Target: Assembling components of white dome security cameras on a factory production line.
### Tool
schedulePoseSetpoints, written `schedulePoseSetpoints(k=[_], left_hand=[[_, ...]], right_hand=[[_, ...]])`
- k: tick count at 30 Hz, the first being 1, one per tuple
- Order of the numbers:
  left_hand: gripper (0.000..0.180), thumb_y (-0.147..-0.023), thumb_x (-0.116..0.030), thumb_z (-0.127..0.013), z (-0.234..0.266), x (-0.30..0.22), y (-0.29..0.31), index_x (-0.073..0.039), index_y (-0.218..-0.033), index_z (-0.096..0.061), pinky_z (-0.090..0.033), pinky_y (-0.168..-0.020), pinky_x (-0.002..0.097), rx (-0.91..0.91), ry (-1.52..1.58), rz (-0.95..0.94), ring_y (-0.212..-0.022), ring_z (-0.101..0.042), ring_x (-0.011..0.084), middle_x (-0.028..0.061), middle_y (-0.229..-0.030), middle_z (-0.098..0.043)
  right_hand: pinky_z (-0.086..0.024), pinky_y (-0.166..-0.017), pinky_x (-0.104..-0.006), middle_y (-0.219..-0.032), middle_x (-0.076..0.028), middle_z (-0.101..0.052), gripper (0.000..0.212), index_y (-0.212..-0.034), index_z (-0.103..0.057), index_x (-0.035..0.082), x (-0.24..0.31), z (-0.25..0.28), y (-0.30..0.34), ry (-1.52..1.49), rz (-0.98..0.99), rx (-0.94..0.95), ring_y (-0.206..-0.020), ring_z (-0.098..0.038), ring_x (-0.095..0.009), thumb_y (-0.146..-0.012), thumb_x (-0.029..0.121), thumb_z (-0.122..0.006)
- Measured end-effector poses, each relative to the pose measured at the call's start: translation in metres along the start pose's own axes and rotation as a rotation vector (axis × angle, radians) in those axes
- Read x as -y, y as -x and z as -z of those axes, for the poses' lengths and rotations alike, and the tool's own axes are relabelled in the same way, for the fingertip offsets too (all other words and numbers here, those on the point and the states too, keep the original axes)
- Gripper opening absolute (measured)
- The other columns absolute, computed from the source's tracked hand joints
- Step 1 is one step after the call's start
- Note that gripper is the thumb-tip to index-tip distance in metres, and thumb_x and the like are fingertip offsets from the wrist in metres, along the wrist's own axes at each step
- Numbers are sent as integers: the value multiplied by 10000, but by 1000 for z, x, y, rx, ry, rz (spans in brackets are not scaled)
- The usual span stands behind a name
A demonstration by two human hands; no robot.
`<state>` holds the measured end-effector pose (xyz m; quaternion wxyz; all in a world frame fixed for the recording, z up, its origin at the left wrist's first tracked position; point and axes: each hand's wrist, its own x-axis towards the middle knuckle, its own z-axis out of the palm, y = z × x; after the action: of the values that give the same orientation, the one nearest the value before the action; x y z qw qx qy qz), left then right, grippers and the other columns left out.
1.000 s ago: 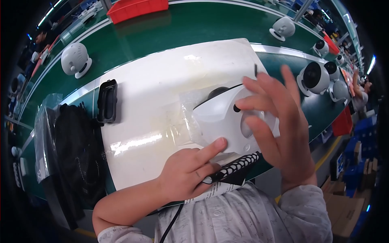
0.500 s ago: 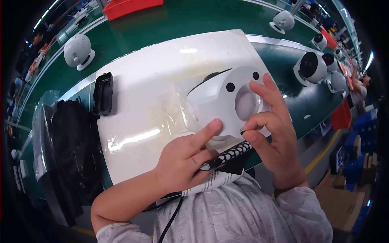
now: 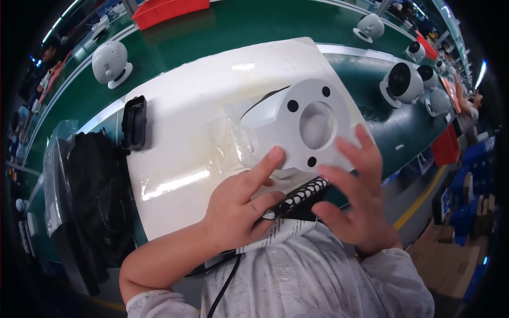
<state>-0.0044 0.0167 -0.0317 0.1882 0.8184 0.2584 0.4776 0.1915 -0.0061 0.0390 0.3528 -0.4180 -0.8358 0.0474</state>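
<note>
A white rounded device (image 3: 260, 116) lies on its side on the white mat, its ring-shaped base (image 3: 342, 114) facing up toward me. Three round black pads (image 3: 292, 106) sit on the ring around its central hole. My left hand (image 3: 238, 204) is closed on a black strip with white rounded patches (image 3: 302, 195), held between its lower fingers. Its index fingertip touches the lower left of the base. My right hand (image 3: 358, 199), slightly blurred, is at the lower right of the base with fingers spread and nothing visible in them. Clear plastic film lies under the device's left side.
A black tray (image 3: 135, 123) stands on the left of the white mat (image 3: 175, 143). Beyond the mat, a white device (image 3: 110, 63) and a red bin (image 3: 169, 11) sit on the green line. More devices (image 3: 403, 84) stand at right. A black bag (image 3: 101, 191) is at left.
A black pad that was at my right fingertips is now on the base's lower part. My right hand has opened and drawn down from the base. The base has turned more toward me.
</note>
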Motion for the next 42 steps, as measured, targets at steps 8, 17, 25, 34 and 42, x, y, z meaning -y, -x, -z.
schedulePoseSetpoints(k=[8, 17, 25, 34, 42], left_hand=[[285, -498, -23, -623, 2, 0, -2, -36, -777, -569, -455, -604, 329, -41, -104, -108, -735, -576, 251, 230, -1279, -383], [233, -544, -18, -705, 5, 2, -4, -38, -748, -593, -481, -626, 308, 71, -153, -80, -742, -596, 245, 255, -1316, -304], [191, -588, -28, -716, 5, 6, 2, -29, -736, -596, -500, -671, 308, 80, -149, -71, -821, -596, 266, 243, -1326, -293], [193, -592, -36, -711, 5, 5, 0, -27, -756, -611, -503, -717, 322, 79, -79, -47, -947, -562, 304, 260, -1334, -267], [261, -629, -126, -690, 8, 5, -9, -42, -836, -555, -445, -742, 372, 72, 27, 83, -906, -527, 330, 193, -1249, -422]], right_hand=[[-128, -1002, -452, -1207, -72, -468, 115, -743, -561, 142, 9, -17, 0, -49, 114, 187, -1211, -316, -328, -677, 143, -656], [-264, -981, -404, -1191, -136, -492, 73, -792, -552, 44, -46, 0, -15, -271, -296, -138, -1230, -312, -341, -735, 60, -595], [-235, -965, -422, -1125, -120, -538, 123, -835, -602, 72, -29, 7, -2, 237, -82, -68, -1150, -413, -299, -743, 153, -611], [-432, -777, -249, -955, -73, -559, 341, -1101, -467, -26, -46, -6, -11, -1257, -794, 105, -862, -536, -118, -811, 132, -551], [-450, -684, -274, -841, -41, -551, 258, -983, -560, 27, -123, -62, -132, 137, 85, -152, -776, -537, -175, -727, 29, -587]])
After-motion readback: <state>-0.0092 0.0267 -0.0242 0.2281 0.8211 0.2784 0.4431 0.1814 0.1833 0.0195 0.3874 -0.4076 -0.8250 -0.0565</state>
